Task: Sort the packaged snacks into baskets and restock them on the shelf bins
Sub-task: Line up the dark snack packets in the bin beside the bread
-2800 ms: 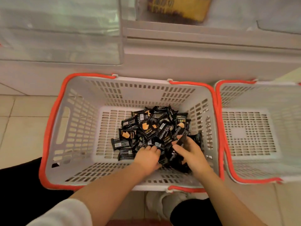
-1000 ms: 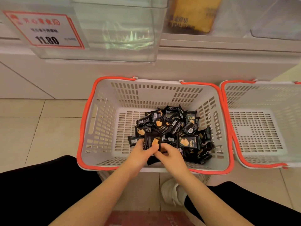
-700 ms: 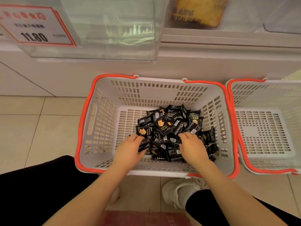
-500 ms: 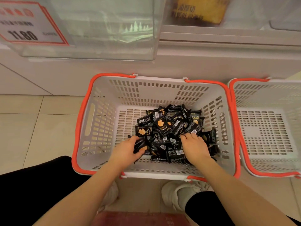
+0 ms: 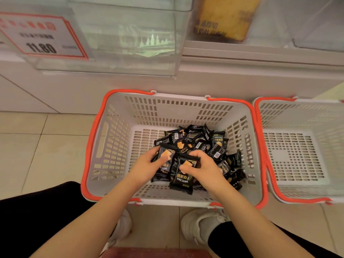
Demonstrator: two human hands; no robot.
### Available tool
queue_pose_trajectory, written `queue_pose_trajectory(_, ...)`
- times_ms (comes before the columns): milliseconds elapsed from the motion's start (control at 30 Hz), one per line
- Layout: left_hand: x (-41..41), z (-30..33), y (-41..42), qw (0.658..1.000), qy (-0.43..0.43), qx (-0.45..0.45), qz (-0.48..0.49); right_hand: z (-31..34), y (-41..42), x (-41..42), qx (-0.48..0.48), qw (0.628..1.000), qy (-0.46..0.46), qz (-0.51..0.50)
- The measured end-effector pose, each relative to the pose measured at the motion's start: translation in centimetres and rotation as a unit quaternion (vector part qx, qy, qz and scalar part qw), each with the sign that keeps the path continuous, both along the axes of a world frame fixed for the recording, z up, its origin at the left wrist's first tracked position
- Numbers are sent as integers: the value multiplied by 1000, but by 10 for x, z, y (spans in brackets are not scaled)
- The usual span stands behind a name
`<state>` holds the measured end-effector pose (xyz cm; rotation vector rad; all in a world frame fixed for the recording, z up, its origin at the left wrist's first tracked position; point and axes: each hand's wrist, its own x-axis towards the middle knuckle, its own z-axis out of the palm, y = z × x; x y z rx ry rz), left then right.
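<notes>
A white basket with an orange rim point(image 5: 115, 146) stands on the floor in front of me. A pile of black snack packets point(image 5: 202, 144) with orange pictures lies in its right half. My left hand point(image 5: 147, 166) grips a bunch of these packets point(image 5: 164, 161) at the near side of the pile. My right hand point(image 5: 204, 168) grips another packet point(image 5: 183, 178), thumb on its front, held close against the left bunch. A clear shelf bin point(image 5: 130, 40) hangs above the basket.
A second white basket with an orange rim point(image 5: 297, 155) stands to the right with nothing in it. A price sign reading 11.80 point(image 5: 42, 38) hangs on the bin at upper left. A yellow package point(image 5: 223, 17) sits on the shelf. My knees and white shoes flank the near basket edge.
Both hands had been spread in the pile; now they have closed on packets and come together, lifting them slightly at the near side of the basket.
</notes>
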<state>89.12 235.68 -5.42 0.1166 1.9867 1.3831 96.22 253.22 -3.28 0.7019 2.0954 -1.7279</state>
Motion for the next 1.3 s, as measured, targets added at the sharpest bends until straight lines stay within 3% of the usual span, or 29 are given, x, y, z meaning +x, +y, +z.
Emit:
queue_pose_trajectory(200,6,27,-1,996,37,34,-70,26,-21,4,-14,991,57,-117)
queue_pose_trajectory(367,6,63,-12,981,115,-26,-155,44,-40,3,81,987,108,-84)
queue_pose_trajectory(433,2,79,-19,965,161,-48,-202,54,-44,-3,47,990,108,-73)
queue_pose_trajectory(533,-13,107,-32,931,234,-101,-261,77,-41,-15,-13,993,119,23)
queue_pose_trajectory(633,-29,137,-44,893,314,-162,-280,111,-38,-29,98,966,164,174)
queue_pose_trajectory(733,-41,169,-53,871,386,-166,-254,146,-42,-40,219,896,242,300)
queue_pose_trajectory(800,-46,191,-58,878,401,-126,-229,167,-45,-47,275,861,278,326)
queue_pose_trajectory(900,-51,222,-66,916,377,-14,-136,197,-50,-57,341,833,310,306)
queue_pose_trajectory(1000,-55,239,-70,947,286,139,50,224,-58,-65,246,878,342,230)
queue_pose_trajectory(1067,-57,245,-68,929,238,248,136,236,-68,-73,174,902,356,168)
queue_pose_trajectory(1167,-64,254,-64,886,181,363,224,247,-93,-85,123,909,375,134)
queue_pose_trajectory(1300,-82,266,-65,854,140,440,237,258,-117,-105,140,895,386,175)
